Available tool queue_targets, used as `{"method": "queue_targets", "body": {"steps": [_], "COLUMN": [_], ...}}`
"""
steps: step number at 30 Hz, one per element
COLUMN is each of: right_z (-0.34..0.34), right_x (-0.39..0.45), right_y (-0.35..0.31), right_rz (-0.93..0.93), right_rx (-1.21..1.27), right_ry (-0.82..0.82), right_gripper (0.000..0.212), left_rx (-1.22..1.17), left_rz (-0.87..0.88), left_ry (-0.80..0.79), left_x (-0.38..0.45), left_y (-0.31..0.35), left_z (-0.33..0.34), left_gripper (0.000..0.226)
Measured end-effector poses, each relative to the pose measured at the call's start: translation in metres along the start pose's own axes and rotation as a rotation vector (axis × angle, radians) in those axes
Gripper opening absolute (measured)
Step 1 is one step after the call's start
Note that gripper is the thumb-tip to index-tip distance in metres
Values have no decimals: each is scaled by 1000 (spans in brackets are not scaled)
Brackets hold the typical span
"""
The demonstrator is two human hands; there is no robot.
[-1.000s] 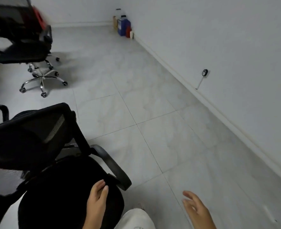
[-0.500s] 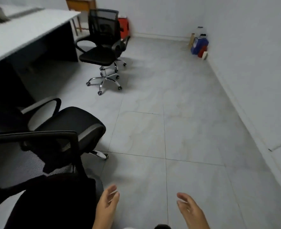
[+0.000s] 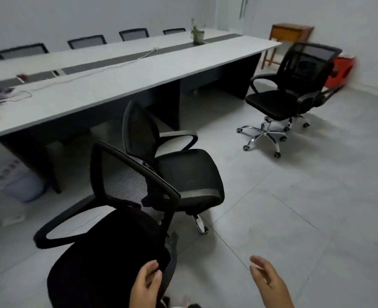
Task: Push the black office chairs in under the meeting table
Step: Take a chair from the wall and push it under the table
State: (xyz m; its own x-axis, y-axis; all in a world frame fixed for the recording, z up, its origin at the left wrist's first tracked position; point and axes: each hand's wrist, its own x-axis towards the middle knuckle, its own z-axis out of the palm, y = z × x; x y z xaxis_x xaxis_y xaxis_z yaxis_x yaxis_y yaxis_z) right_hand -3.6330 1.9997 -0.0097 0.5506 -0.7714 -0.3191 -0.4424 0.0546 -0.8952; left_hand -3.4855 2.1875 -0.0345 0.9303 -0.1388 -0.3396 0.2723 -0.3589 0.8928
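Bin (image 3: 17,185): pale, lower left of frame, on the floor beside a dark worktop leg.
Worktop (image 3: 121,74): long, white with a dark centre strip, runs from left edge to upper right; cables and a small plant (image 3: 197,34) on it.
Far chairs (image 3: 87,41): four black backs show above the far edge, upper left to upper centre, tucked in.
Near chair (image 3: 108,252): bottom centre-left, seat toward the camera, mesh back toward the worktop; out on the floor, not under the worktop.
Left hand (image 3: 147,285): bottom centre, fingers loosely bent, fingertips at the near chair's seat edge; a firm grip cannot be told.
Middle chair (image 3: 183,172): centre of frame, just beyond the near chair, back nearest the worktop, seat facing away; not tucked in.
Right hand (image 3: 270,283): bottom right of centre, open, fingers relaxed, over bare floor, holding nothing.
Right chair (image 3: 294,92): upper right, chrome base, standing off the worktop's end.
Wooden table (image 3: 290,34): top right, by the wall.
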Motion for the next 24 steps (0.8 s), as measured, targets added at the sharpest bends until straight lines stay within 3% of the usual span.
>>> {"method": "queue_targets", "body": {"steps": [5, 10, 15, 18, 24], "right_z": [29, 39, 56, 64, 100], "right_x": [39, 111, 187, 226, 275], "right_y": [-11, -41, -80, -101, -129], "right_rz": [8, -61, -175, -217, -498], "right_rx": [-2, -67, -163, -230, -552], "right_ry": [-96, -259, -450, -585, -885], "right_gripper": [30, 30, 17, 15, 24], "left_rx": [-84, -183, 51, 265, 193], "left_rz": [-38, 46, -20, -104, -140], "left_ry": [59, 143, 271, 351, 263], "left_x": [38, 88, 150, 159, 135], "left_y": [31, 91, 135, 141, 124], "left_z": [9, 29, 82, 94, 86], "left_gripper": [26, 32, 69, 74, 80]}}
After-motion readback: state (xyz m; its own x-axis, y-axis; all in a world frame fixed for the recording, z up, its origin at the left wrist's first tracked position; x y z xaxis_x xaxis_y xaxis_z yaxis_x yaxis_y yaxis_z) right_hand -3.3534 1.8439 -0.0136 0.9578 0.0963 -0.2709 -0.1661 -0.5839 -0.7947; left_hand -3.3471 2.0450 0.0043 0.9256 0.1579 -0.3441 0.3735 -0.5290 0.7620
